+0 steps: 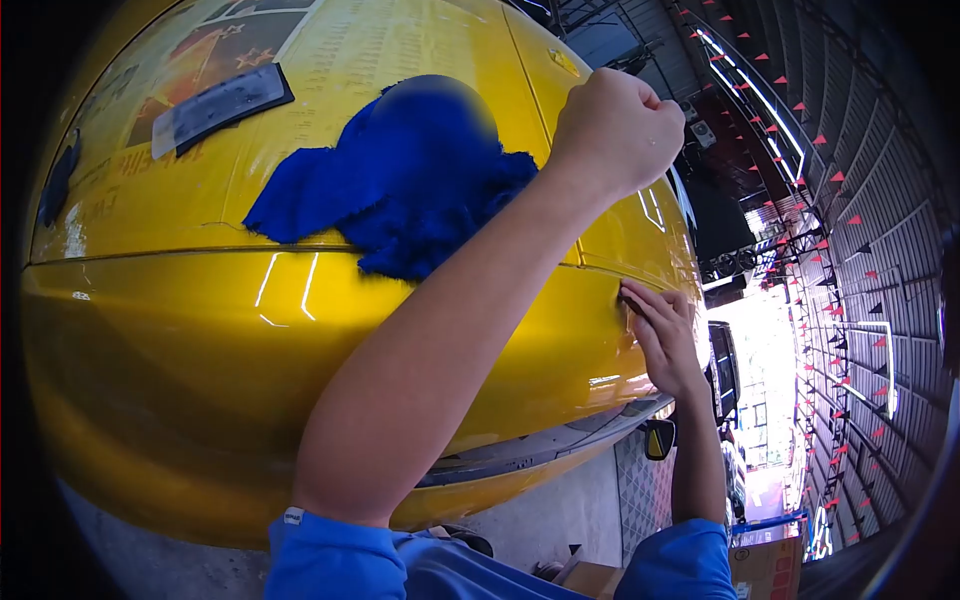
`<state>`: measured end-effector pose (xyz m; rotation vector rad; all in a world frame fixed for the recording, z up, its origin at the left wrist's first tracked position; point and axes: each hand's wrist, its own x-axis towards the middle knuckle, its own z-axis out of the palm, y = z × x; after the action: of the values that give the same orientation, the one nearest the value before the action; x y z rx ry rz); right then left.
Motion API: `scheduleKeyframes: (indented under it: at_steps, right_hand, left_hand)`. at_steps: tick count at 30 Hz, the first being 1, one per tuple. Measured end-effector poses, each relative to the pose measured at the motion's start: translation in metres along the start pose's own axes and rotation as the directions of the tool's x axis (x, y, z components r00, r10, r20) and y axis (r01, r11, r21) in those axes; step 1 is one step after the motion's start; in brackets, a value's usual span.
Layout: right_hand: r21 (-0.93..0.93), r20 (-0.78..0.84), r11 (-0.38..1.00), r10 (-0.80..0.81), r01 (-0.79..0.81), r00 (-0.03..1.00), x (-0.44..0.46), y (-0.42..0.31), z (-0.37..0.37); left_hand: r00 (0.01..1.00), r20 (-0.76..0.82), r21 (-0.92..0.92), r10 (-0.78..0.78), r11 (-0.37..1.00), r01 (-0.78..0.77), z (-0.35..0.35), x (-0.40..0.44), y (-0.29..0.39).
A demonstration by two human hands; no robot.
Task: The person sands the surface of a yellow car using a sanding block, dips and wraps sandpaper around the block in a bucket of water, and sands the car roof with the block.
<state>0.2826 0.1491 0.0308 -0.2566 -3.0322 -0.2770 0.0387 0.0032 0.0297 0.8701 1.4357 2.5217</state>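
A glossy yellow car body (180,330) fills most of the view, with a seam running across it. My left hand (620,130) is closed in a fist above the panel's right part; anything inside it is hidden. Lower right, my right hand (668,335) pinches a small dark flat piece (630,300) against the yellow surface, just below the seam. Between the upper panel and the seam lies a crumpled blue cloth (400,190), partly behind my left forearm. Left of the cloth, a flat dark piece with a translucent cover (222,108) rests on the panel.
Printed pictures and lettering show on the upper panel; whether reflected, I cannot tell. A dark object (60,180) lies at its far left. A mirror (658,440) stands beside my right forearm. A cardboard box (775,568) sits lower right. Flag strings (838,177) hang along the ribbed wall.
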Motion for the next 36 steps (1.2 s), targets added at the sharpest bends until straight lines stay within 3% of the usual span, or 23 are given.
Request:
scheduleKeyframes:
  at_steps: [12,18,36]
  right_hand:
    - [-0.056,0.000,0.998,-0.029,0.029,1.000,-0.004,-0.006,0.002]
    - [-0.056,-0.014,0.998,-0.043,0.043,0.999,-0.001,-0.019,0.000]
    - [-0.054,-0.032,0.998,-0.034,0.032,0.999,0.000,-0.023,0.003]
  left_hand:
    - [0.998,-0.036,0.057,0.059,0.997,-0.057,0.005,0.003,-0.008]
    - [1.000,0.024,0.056,0.014,0.998,-0.016,0.000,0.001,-0.003]
    - [0.999,-0.019,0.043,0.032,0.999,-0.032,0.004,0.001,-0.004]
